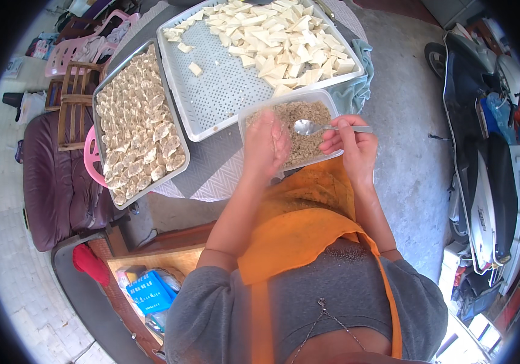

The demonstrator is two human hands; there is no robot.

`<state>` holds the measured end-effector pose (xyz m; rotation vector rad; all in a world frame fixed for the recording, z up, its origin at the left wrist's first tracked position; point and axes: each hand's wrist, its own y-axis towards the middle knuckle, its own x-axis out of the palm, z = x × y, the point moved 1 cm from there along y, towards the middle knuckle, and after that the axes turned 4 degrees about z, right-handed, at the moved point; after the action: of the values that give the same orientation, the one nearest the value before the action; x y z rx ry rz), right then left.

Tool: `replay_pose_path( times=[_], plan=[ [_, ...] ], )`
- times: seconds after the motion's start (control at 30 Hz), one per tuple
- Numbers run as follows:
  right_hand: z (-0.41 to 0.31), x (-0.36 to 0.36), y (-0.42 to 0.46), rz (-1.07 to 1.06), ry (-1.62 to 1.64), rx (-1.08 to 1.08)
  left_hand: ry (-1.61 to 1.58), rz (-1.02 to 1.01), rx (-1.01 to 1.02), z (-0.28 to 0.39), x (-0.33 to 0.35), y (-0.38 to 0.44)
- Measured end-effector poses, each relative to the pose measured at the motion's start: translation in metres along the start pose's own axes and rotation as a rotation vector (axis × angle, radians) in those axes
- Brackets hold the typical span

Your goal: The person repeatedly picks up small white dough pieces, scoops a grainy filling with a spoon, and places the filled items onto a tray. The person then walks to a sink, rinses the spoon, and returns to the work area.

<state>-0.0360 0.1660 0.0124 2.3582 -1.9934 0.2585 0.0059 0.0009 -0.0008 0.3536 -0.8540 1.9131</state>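
Note:
My right hand (355, 143) holds a metal spoon (308, 127) by its handle, the bowl over a translucent plastic tub (242, 119). Brown crumbly filling (308, 148) lies in the tub. Over the tub's left side is my left hand (269, 143), slightly blurred, its fingers curled; whether anything is inside it is hidden. Beyond the tub, a perforated pale plastic tray (214, 86) bears many pale, mostly triangular food pieces (282, 41), heaped at its far and right sides. On the left, a metal tray (182, 170) carries closely packed rows of speckled whitish-brown pieces (137, 123).
A patterned cloth (205, 182) covers the table under the trays. A blue-green cloth (355, 88) hangs at its right edge. Left are a pink plastic chair (91, 152) and a purple padded seat (55, 177). A scooter (483, 182) stands on the concrete floor at right.

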Motion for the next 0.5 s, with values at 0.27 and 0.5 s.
replay_pose_path(
  times=[0.27, 0.5],
  plan=[
    [-0.001, -0.001, 0.000, 0.000, 0.012, 0.000, -0.104, -0.111, 0.010, -0.001, -0.006, 0.004],
    [0.004, 0.005, 0.001, -0.025, -0.007, 0.059, -0.070, -0.098, 0.205, 0.008, 0.013, 0.004]
  ],
)
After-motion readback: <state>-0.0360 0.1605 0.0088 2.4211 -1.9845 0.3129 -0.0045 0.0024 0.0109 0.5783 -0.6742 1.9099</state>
